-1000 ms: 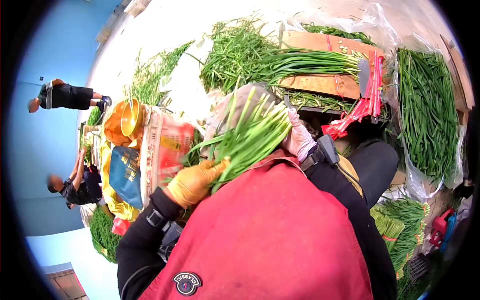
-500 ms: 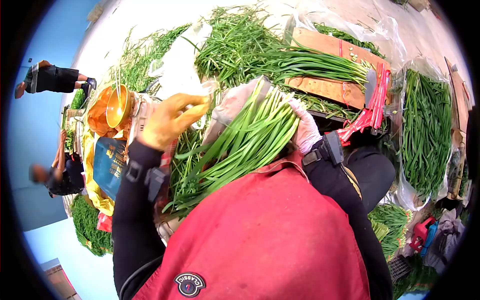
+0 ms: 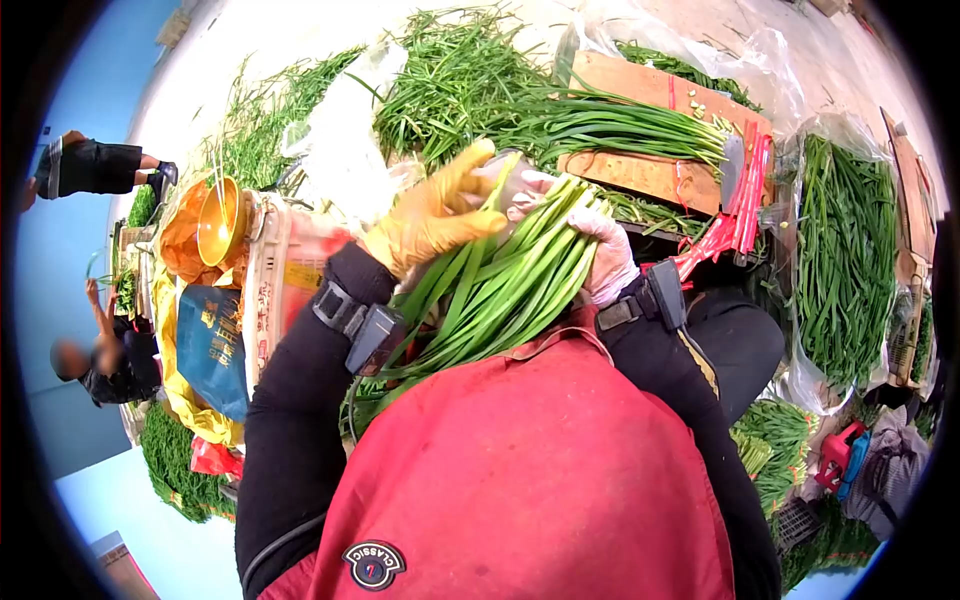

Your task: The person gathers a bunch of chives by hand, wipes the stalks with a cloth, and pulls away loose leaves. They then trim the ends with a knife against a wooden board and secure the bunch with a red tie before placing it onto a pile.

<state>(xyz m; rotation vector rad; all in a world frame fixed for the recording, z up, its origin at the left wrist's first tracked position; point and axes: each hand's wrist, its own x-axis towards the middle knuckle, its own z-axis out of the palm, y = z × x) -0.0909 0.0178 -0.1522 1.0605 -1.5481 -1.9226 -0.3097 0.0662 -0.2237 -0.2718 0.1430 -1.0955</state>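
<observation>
A loose bunch of garlic chives (image 3: 510,270) lies slantwise before my red apron (image 3: 520,470), pale stem ends toward the upper right. My right hand (image 3: 608,262), in a whitish glove, is closed round the stems at that end. In a yellow glove, my left hand (image 3: 430,215) is spread at the bunch's left side, thumb and fingers apart, slightly blurred. Its thumb reaches over the leaves; whether it touches them I cannot tell. Beyond the bunch, more chives (image 3: 640,130) lie on a wooden board (image 3: 625,172), beside a blade (image 3: 733,165) and red ties (image 3: 745,200).
A heap of loose chives (image 3: 450,85) spreads beyond my hands. At right stands a plastic-lined container of chives (image 3: 848,265). An orange bowl (image 3: 218,225) and a white plastic crate (image 3: 262,290) are at left. Two people (image 3: 100,165) are further left.
My left hand has moved right, from beside the bunch to its upper leaves, its fingers still spread. My right hand keeps its hold on the stems.
</observation>
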